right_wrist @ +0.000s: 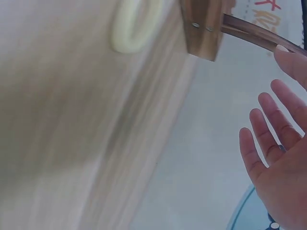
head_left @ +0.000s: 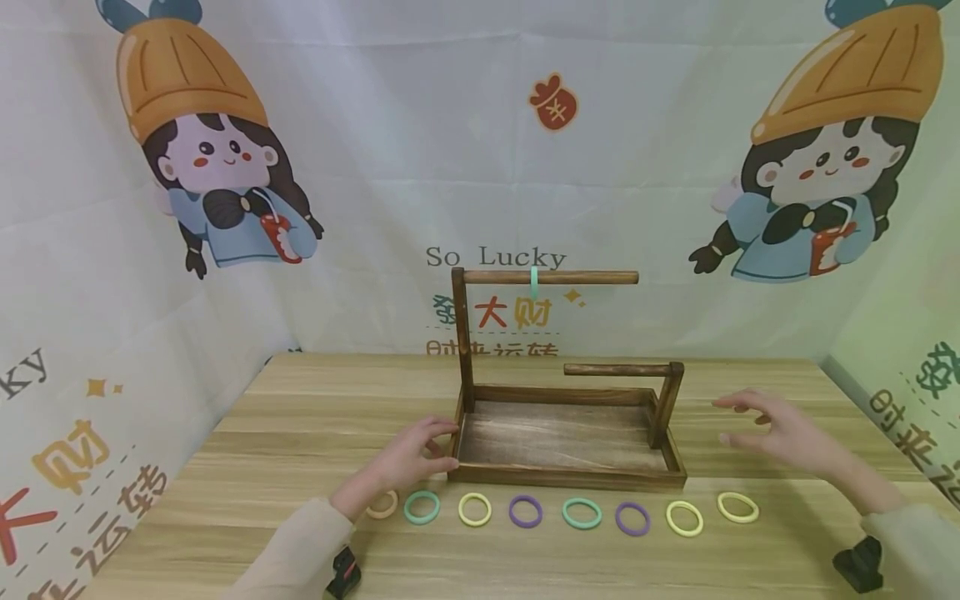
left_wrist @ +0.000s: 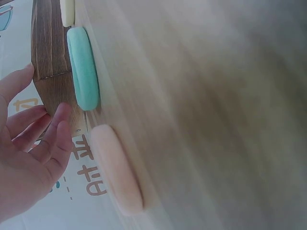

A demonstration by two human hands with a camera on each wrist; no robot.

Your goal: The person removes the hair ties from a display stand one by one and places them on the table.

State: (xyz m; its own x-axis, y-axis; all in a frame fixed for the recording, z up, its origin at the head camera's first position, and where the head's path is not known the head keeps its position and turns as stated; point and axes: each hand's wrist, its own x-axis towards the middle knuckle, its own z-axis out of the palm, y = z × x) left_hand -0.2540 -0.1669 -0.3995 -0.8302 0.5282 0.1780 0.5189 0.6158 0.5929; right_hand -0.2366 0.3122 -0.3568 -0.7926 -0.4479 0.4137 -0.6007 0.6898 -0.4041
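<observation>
A dark wooden tray stand (head_left: 562, 477) has a tall post with an upper bar (head_left: 592, 277) on its left and a short post with a lower bar (head_left: 615, 369) on its right. One mint ring (head_left: 534, 282) hangs on the upper bar. At the tray's left end is my left hand (head_left: 412, 454), fingertips at the wood and fingers loosely bent; contact is hard to tell. My right hand (head_left: 780, 433) hovers right of the stand, holding nothing, with its fingers spread in the right wrist view. An orange ring (left_wrist: 117, 170) lies near the left hand.
Before the tray runs a row of rings: mint (head_left: 422, 507), yellow (head_left: 475, 510), purple (head_left: 525, 512) and several more, ending in a yellow ring (head_left: 738, 507) at the right. A printed cloth (head_left: 390, 167) hangs behind the wooden table (head_left: 300, 433).
</observation>
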